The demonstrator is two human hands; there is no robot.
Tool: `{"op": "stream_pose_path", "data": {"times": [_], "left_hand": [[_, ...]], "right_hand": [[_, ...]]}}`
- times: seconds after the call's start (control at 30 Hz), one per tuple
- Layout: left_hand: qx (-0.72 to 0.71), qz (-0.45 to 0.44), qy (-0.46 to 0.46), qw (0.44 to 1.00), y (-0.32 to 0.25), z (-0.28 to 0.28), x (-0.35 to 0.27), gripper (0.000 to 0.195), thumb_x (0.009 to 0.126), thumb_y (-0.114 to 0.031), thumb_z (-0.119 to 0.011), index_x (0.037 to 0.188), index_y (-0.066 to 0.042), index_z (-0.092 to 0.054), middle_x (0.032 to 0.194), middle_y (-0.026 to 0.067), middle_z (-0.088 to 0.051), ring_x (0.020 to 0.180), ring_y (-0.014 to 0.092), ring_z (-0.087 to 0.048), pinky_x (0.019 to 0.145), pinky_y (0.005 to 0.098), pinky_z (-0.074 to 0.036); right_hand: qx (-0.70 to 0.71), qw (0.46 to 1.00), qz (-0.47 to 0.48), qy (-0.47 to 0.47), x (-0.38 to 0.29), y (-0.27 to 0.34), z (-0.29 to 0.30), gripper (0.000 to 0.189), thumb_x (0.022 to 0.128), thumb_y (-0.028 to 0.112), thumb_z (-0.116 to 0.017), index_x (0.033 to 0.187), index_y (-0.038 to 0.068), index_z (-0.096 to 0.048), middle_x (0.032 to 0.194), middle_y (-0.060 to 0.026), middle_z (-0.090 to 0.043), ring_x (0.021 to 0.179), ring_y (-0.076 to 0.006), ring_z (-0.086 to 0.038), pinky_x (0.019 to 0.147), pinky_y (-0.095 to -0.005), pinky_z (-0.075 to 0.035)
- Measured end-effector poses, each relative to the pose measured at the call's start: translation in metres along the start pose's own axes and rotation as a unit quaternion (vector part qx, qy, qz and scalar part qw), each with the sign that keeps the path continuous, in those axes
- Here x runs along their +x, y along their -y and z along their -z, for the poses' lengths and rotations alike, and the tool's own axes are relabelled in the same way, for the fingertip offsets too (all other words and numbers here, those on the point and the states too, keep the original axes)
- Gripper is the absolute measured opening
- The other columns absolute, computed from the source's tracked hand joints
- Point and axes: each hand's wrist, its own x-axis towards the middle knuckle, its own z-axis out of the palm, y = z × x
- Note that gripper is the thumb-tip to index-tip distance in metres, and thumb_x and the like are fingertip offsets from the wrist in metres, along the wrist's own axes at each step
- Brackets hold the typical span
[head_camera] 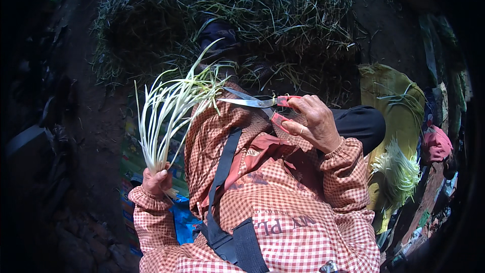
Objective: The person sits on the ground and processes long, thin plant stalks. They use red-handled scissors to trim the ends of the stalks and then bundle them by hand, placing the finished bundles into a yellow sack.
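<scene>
My left hand grips a bunch of long, pale chive-like stalks near their base. The stalks fan upward and bend to the right, turning greener at their tips. In my right hand is a pair of scissors with worn red handles. Its blades are spread and point left. The blade ends are at the leafy tips of the bunch; whether they touch them I cannot tell. Under the scissors lies my red checked apron, over my lap.
A large heap of green leafy cuttings lies ahead, around my dark boot. On the right, a yellow sack carries a bundle of pale stalks and some loose strands. A pink cloth is beyond it. A dark strap crosses my apron.
</scene>
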Motion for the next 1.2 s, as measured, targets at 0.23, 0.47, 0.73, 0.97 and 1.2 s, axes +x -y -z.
{"op": "stream_pose_path", "data": {"times": [0.23, 0.47, 0.73, 0.97, 1.2], "left_hand": [[-0.021, -0.181, 0.168, 0.969, -0.07, -0.041, 0.009, 0.034, 0.096, -0.019, -0.05, 0.122, 0.004, -0.052, 0.052, 0.0045, -0.046, 0.036, 0.011, -0.036, 0.038, 0.0276, -0.032], [-0.014, -0.229, 0.242, 0.943, -0.161, -0.079, 0.05, 0.04, 0.103, -0.019, -0.033, 0.133, 0.004, -0.042, 0.06, 0.0043, -0.05, 0.037, 0.006, -0.036, 0.038, 0.0234, -0.033], [0.021, -0.256, 0.194, 0.947, -0.231, -0.11, 0.088, 0.04, 0.104, -0.022, -0.033, 0.132, 0.004, -0.045, 0.069, 0.0037, -0.051, 0.039, 0.005, -0.034, 0.039, 0.0222, -0.035], [0.049, -0.277, 0.299, 0.912, -0.256, -0.131, 0.092, 0.042, 0.104, -0.023, -0.029, 0.135, 0.005, -0.039, 0.074, 0.0029, -0.051, 0.04, 0.004, -0.033, 0.04, 0.0213, -0.036], [0.063, -0.296, 0.296, 0.906, -0.257, -0.154, 0.083, 0.044, 0.105, -0.023, -0.027, 0.136, 0.005, -0.038, 0.068, 0.0014, -0.046, 0.039, 0.004, -0.031, 0.039, 0.0201, -0.035]], "right_hand": [[-0.124, 0.992, 0.003, 0.026, 0.044, -0.001, -0.046, 0.039, 0.078, 0.045, -0.068, 0.098, 0.011, -0.065, 0.078, -0.0058, -0.058, 0.078, -0.0255, -0.055, 0.069, -0.037, -0.046], [-0.103, 0.987, -0.116, 0.05, -0.003, -0.036, -0.02, 0.039, 0.082, 0.042, -0.065, 0.104, 0.01, -0.066, 0.085, -0.0079, -0.061, 0.081, -0.028, -0.056, 0.071, -0.0394, -0.045], [-0.055, 0.987, -0.147, -0.028, -0.015, -0.025, -0.005, 0.042, 0.08, 0.038, -0.069, 0.109, 0.007, -0.065, 0.086, -0.0085, -0.059, 0.081, -0.0262, -0.056, 0.072, -0.0376, -0.046], [-0.025, 0.992, -0.077, -0.093, 0.003, -0.004, -0.005, 0.04, 0.079, 0.035, -0.071, 0.105, 0.005, -0.062, 0.085, -0.0084, -0.059, 0.079, -0.0255, -0.054, 0.071, -0.0366, -0.045], [-0.013, 0.992, -0.055, -0.114, 0.018, 0.008, -0.004, 0.04, 0.08, 0.032, -0.07, 0.106, 0.003, -0.062, 0.088, -0.0096, -0.06, 0.081, -0.0247, -0.056, 0.073, -0.0351, -0.047]]}}
